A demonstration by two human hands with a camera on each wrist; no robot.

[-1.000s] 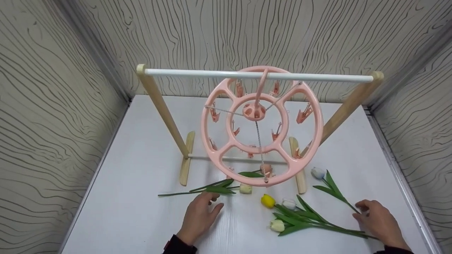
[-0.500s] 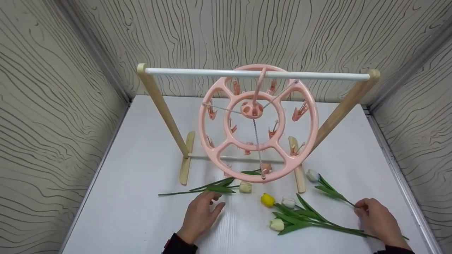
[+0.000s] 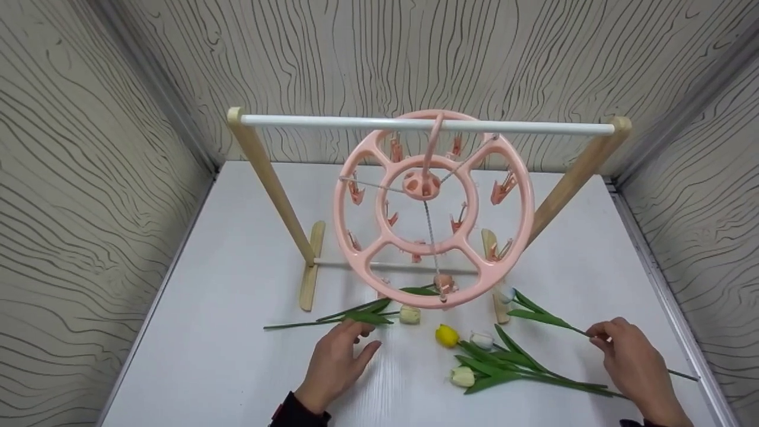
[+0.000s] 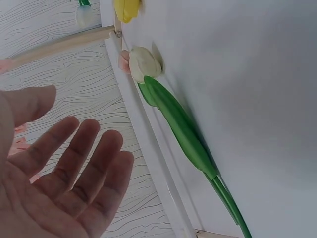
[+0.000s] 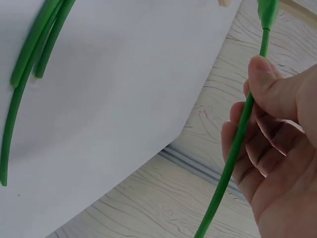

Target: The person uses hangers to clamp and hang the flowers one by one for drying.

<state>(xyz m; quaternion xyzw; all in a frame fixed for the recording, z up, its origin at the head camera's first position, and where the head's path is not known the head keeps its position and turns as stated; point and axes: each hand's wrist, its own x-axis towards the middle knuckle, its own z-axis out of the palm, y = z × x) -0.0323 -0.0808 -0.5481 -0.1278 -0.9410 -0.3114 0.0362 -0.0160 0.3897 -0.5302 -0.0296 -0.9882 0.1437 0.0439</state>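
Observation:
My right hand (image 3: 637,362) pinches the green stem (image 5: 237,134) of a bluish-white artificial tulip (image 3: 505,293) between thumb and fingers. The flower points to the left, raised off the table, and the stem's tail sticks out behind the hand. Palm showing and fingers relaxed, my left hand (image 4: 69,178) holds nothing. It lies beside a cream tulip (image 3: 409,314) and a pink tulip (image 3: 443,283), whose stems point left. Between the hands lies a bunch with a yellow tulip (image 3: 447,335), a white tulip (image 3: 481,340) and another cream tulip (image 3: 462,376).
A round pink clip hanger (image 3: 490,274) with several small clips hangs from a white bar (image 3: 320,121). Wooden posts (image 3: 270,184) on flat feet carry the bar. Patterned walls (image 3: 379,53) enclose the white table (image 3: 225,249) at the back and sides.
My right hand has lifted the bluish-white tulip and moved it up and to the left; its bloom now overlaps the right foot of the stand. The left hand has hardly moved.

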